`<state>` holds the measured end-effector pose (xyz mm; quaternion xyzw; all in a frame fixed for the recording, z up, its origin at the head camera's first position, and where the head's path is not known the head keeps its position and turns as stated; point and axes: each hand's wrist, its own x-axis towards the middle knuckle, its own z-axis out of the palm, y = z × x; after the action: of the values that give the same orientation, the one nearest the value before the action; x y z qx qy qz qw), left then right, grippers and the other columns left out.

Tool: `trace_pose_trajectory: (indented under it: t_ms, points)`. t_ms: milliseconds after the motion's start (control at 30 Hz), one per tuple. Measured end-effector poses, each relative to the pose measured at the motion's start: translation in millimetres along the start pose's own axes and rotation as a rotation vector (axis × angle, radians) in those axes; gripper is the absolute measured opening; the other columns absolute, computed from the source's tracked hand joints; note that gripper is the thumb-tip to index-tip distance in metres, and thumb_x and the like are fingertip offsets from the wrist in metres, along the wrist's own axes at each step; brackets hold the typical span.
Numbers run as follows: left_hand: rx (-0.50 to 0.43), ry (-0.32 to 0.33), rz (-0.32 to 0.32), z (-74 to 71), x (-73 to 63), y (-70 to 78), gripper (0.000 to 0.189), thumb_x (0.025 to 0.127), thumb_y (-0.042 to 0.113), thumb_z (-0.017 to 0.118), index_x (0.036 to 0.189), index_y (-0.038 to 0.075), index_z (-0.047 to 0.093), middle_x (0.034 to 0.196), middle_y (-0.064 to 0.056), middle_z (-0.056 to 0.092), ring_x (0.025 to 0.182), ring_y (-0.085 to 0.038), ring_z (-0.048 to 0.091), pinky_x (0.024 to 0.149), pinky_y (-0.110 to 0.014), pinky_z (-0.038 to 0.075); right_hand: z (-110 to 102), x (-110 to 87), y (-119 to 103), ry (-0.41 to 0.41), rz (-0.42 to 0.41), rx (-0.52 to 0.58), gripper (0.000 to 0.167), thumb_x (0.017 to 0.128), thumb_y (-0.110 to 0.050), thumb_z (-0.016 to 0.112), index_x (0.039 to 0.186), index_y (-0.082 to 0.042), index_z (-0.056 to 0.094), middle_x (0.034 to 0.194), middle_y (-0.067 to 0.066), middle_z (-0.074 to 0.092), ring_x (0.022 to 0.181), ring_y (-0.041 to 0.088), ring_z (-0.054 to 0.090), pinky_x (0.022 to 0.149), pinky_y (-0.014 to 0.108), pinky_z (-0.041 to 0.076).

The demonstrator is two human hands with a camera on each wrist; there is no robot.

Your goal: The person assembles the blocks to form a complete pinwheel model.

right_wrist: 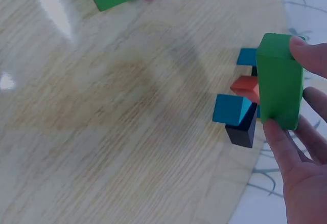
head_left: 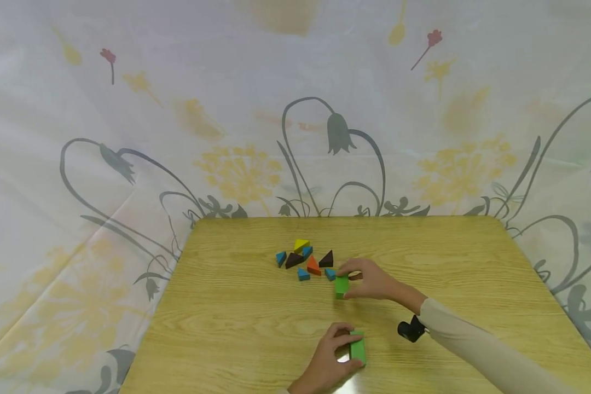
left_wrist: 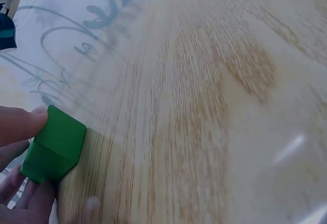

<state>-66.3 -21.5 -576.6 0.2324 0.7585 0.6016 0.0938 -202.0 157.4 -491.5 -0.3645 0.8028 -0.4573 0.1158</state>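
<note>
My left hand (head_left: 325, 360) grips a green block (head_left: 358, 350) between thumb and fingers, near the front of the table. The same green block (left_wrist: 57, 144) shows its angled faces in the left wrist view. Farther forward, my right hand (head_left: 372, 280) pinches a second green block (head_left: 342, 287) between thumb and fingertips. In the right wrist view this oblong green block (right_wrist: 280, 83) overlaps the small pieces behind it. Just left of it in the head view lie a small blue triangular block (head_left: 330, 274) and an orange triangular block (head_left: 313, 266).
Beyond the hands, several triangular blocks sit loosely grouped: a yellow one (head_left: 301, 244), a dark one (head_left: 294, 260), another dark one (head_left: 327, 259), and blue ones (head_left: 303, 274). A black device (head_left: 411, 329) shows at the right wrist. Patterned cloth (head_left: 256, 180) hangs behind the wooden table (head_left: 216, 328).
</note>
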Motion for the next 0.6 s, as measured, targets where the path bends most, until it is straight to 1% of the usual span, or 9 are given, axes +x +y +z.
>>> trace_pose_trajectory:
  t_ms: [100,200,267,367,433,600]
  points:
    - [-0.092,0.007,-0.033,0.3,-0.6,-0.2,0.043,0.085,0.018,0.071,0.124,0.003,0.061,0.13,-0.011,0.04,0.122,-0.021,0.045,0.097,-0.022,0.042,-2.3,-7.3,0.3,0.022,0.009,-0.003,0.045,0.077,-0.015,0.079,0.115,0.006,0.064,0.122,0.026,0.053,0.114,0.043,0.05,0.086,0.045,0.051]
    - [-0.149,0.036,-0.043,1.7,-0.8,-2.0,0.043,0.084,0.018,0.072,0.123,0.002,0.062,0.129,-0.013,0.039,0.122,-0.026,0.044,0.097,-0.023,0.042,-4.1,-15.6,3.7,0.055,0.013,0.013,0.044,0.078,-0.015,0.079,0.115,0.004,0.064,0.122,0.025,0.054,0.113,0.041,0.051,0.086,0.046,0.05]
    - [-0.17,0.049,-0.042,2.1,-0.7,-2.4,0.043,0.084,0.017,0.072,0.122,0.0,0.062,0.128,-0.014,0.038,0.122,-0.028,0.045,0.097,-0.024,0.042,-4.9,-21.9,5.9,0.081,0.011,0.04,0.044,0.078,-0.014,0.079,0.116,0.003,0.064,0.123,0.024,0.054,0.113,0.041,0.051,0.087,0.047,0.05]
    - [-0.173,0.058,-0.04,2.3,-1.4,-2.8,0.043,0.083,0.017,0.073,0.122,0.001,0.062,0.127,-0.014,0.039,0.122,-0.027,0.046,0.097,-0.024,0.042,-5.5,-32.5,7.0,0.113,0.022,0.08,0.045,0.078,-0.014,0.079,0.116,0.004,0.063,0.124,0.023,0.053,0.114,0.041,0.05,0.087,0.045,0.05]
    - [-0.177,0.058,-0.049,2.4,-1.7,-2.2,0.044,0.083,0.016,0.073,0.122,0.001,0.061,0.127,-0.012,0.039,0.122,-0.027,0.046,0.097,-0.024,0.041,-4.9,-38.9,7.0,0.128,0.035,0.089,0.046,0.077,-0.015,0.079,0.116,0.004,0.063,0.124,0.023,0.053,0.114,0.041,0.05,0.087,0.041,0.051]
    - [-0.194,0.074,-0.052,5.2,-2.1,-1.6,0.044,0.08,0.01,0.075,0.12,-0.001,0.062,0.126,-0.012,0.04,0.122,-0.027,0.046,0.097,-0.024,0.041,1.0,-52.6,10.1,0.146,0.048,0.101,0.045,0.077,-0.016,0.08,0.115,0.003,0.064,0.124,0.023,0.053,0.113,0.041,0.051,0.087,0.041,0.051]
